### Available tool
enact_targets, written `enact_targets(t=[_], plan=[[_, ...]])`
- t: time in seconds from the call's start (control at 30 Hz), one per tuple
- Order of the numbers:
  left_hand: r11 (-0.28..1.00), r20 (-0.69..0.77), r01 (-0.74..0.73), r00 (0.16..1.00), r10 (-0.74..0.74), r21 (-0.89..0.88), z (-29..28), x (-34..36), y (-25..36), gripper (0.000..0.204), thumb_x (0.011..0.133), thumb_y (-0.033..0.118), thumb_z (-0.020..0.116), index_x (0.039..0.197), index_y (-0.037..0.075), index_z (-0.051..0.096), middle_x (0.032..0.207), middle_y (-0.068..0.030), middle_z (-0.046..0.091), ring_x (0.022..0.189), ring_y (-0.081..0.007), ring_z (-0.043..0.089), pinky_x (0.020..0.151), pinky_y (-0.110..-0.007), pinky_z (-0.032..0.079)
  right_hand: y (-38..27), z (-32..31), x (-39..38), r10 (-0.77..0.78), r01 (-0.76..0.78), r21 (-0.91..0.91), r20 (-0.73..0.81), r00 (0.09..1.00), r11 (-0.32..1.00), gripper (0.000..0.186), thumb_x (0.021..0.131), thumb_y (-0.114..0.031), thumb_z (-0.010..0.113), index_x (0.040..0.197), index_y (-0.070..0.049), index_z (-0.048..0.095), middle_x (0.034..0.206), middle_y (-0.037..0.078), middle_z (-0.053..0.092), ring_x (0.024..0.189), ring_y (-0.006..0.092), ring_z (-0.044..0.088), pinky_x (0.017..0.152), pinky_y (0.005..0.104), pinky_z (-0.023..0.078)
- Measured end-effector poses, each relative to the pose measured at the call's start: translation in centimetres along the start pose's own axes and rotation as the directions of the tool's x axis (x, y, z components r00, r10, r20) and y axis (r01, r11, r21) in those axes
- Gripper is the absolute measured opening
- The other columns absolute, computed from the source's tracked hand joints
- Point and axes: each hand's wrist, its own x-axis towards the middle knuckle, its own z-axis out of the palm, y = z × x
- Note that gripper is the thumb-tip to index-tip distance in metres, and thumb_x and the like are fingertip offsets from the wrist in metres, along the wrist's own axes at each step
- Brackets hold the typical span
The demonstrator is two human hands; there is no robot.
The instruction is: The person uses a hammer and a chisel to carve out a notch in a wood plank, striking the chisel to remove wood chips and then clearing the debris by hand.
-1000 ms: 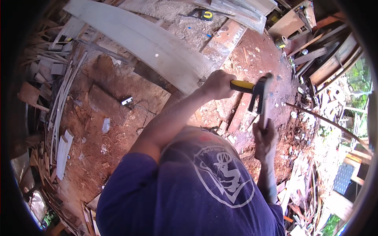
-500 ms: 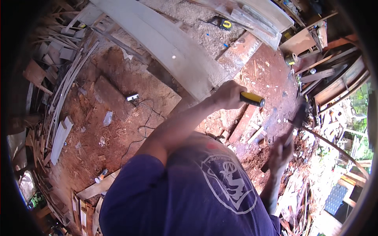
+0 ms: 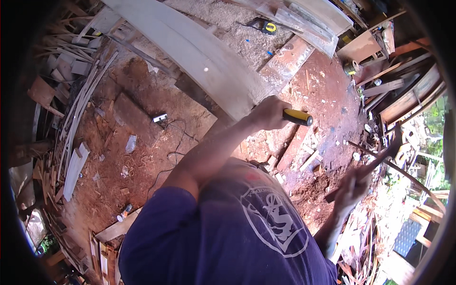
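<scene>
Head view: left hand (image 3: 270, 113) grips yellow-black handle (image 3: 298, 117), right hand (image 3: 354, 187) grips hammer (image 3: 381, 158), probably stiff, head-heavy, best held low.

Floor (image 3: 327, 85): reddish-brown earth
Sawdust (image 3: 209, 16): spread toward twelve o'clock
Tape measure (image 3: 270, 28): on the sawdust, one o'clock
Wood scraps (image 3: 309, 160): three o'clock
Plastic scrap (image 3: 130, 144): crumpled, nine o'clock
White-faced block (image 3: 160, 118): ten o'clock

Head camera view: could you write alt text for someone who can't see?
A person's right hand holds a hammer out to the right; the left hand grips a yellow-and-black handle near a long pale board, above reddish ground littered with scraps.
</scene>
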Motion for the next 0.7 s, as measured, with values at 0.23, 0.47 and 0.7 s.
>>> enact_targets(t=[0.23,0.47,0.7], plan=[[0.996,0.040,-0.089,0.995,0.087,0.033,0.3,0.6,0.2,0.010,0.076,0.013,0.070,0.071,0.007,0.065,0.067,-0.0165,0.066,0.067,-0.0374,0.068,0.065,-0.046,0.053,-0.5,6.1,-3.9,0.096,-0.075,-0.279,0.059,0.994,0.957,0.016,0.092,-0.014,0.069,0.091,-0.004,0.058,0.068,0.011,0.065,0.054,0.0204,0.065,0.047,0.0367,0.045],[0.996,0.302,0.084,0.951,-0.073,-0.023,-1.1,0.9,-0.5,0.035,0.095,0.032,0.074,0.093,-0.003,0.070,0.090,-0.0091,0.076,0.083,-0.0105,0.066,0.074,-0.035,0.053,0.8,3.1,-2.0,0.373,-0.372,0.036,-0.028,0.928,0.928,0.016,0.091,-0.010,0.064,0.084,-0.006,0.051,0.060,0.000,0.049,0.049,0.0076,0.044,0.045,0.0304,0.035],[0.962,0.570,0.264,0.782,-0.252,0.064,-2.4,4.6,1.2,0.040,0.086,0.029,0.080,0.067,0.006,0.054,0.059,0.0066,0.048,0.057,-0.0057,0.045,0.053,-0.032,0.038,1.0,0.7,-2.6,0.539,-0.523,0.201,-0.031,0.842,0.828,0.014,0.093,-0.015,0.067,0.092,-0.005,0.057,0.065,-0.002,0.053,0.052,0.0067,0.049,0.048,0.0269,0.039]])
